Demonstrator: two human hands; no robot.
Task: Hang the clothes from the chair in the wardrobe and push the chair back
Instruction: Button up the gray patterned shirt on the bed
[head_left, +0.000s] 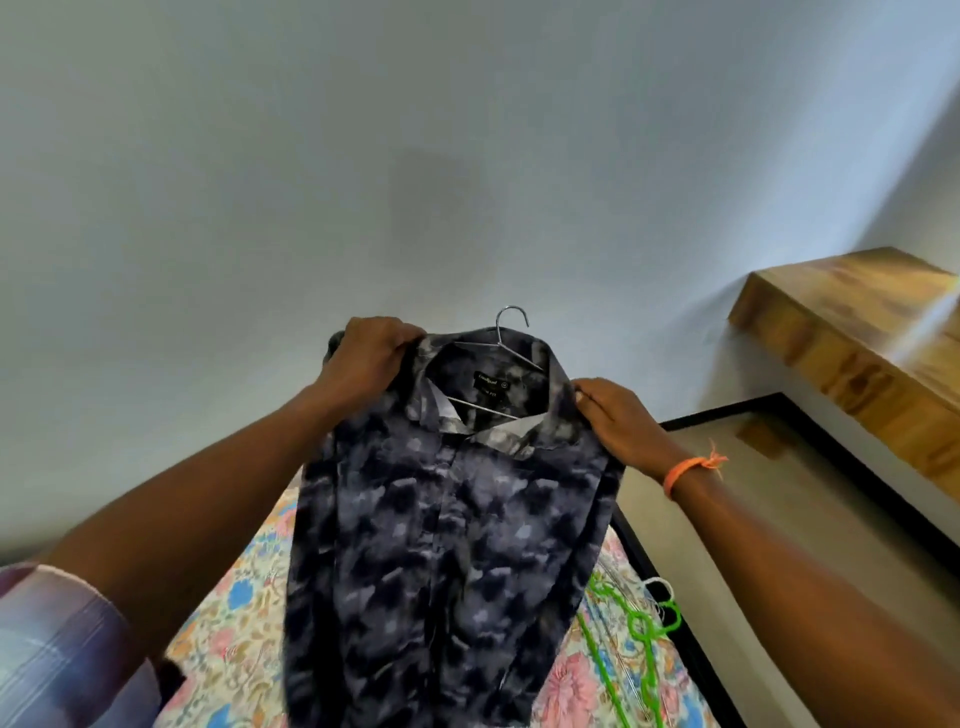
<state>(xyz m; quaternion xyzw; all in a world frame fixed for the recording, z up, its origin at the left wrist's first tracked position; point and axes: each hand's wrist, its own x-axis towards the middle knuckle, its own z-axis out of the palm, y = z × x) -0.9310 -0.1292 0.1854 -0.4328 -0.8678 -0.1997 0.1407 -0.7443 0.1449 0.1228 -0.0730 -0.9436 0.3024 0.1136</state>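
Observation:
A dark blue-grey patterned shirt (447, 545) hangs in front of me on a thin metal wire hanger (511, 322), whose hook pokes up above the collar. My left hand (366, 361) grips the shirt's left shoulder, fingers curled over the fabric. At the shirt's right shoulder, my right hand (621, 423), with an orange band on its wrist, pinches the cloth. The shirt's lower part drapes down over the bed. Neither the chair nor the wardrobe is in view.
A bed with a floral sheet (234, 613) lies below the shirt. Green plastic hangers (644, 639) lie on it at the right. A black-framed headboard panel (779, 519) and a wooden shelf (852, 322) stand to the right. A plain grey wall fills the background.

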